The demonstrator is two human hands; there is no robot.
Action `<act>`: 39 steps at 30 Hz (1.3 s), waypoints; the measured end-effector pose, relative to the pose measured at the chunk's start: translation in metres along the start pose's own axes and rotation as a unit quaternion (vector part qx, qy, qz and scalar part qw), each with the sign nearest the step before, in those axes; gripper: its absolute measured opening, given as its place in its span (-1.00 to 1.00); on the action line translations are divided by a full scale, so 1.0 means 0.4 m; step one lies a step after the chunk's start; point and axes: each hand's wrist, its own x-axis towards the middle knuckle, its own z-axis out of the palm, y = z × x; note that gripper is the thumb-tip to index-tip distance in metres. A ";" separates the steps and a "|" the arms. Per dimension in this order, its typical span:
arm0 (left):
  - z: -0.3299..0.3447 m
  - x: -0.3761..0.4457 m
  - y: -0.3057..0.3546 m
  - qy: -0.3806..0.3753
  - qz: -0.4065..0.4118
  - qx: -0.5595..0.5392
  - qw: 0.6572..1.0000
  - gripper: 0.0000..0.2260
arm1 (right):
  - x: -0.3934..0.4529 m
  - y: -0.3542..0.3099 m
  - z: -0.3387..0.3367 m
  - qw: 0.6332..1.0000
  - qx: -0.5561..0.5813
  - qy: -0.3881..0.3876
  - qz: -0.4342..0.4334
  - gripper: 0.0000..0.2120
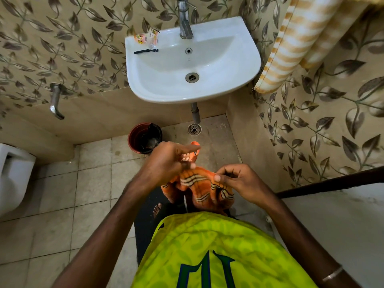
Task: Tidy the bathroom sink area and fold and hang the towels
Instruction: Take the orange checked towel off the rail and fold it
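Nearest the camera was a bright green shirt [209,252] with a darker leaf-like pattern. Above it both hands held an orange towel [199,183] of soft cloth with pale and dark stripes, crumpled, its lower part hanging toward the tiled floor [62,204]. One hand, the left hand [168,161], gripped the cloth with two fingers stretched out; the right hand [239,179] pinched its upper edge. Farther away stood a smooth white ceramic sink [239,69] with a metal tap [184,19], a thin black comb [146,51] and a small packet [146,37] on its rim. A striped yellow-white towel [301,38] hung at right.
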 end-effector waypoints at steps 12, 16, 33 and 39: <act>0.065 -0.011 0.021 -0.047 0.068 0.001 0.997 -0.81 | 0.010 -0.034 0.004 0.999 -0.021 -0.007 -0.027 -0.89; 0.048 -0.015 0.029 -0.034 0.071 -0.023 0.997 -0.91 | 0.003 -0.028 0.000 1.000 -0.018 -0.021 -0.002 -0.83; -0.013 -0.026 0.009 0.042 0.033 -0.059 0.997 -0.89 | -0.008 0.012 -0.023 1.000 -0.011 -0.008 0.028 -0.84; 0.025 -0.028 0.009 0.065 0.009 0.014 0.998 -0.46 | 0.004 0.001 -0.004 1.000 -0.028 -0.006 -0.003 -0.90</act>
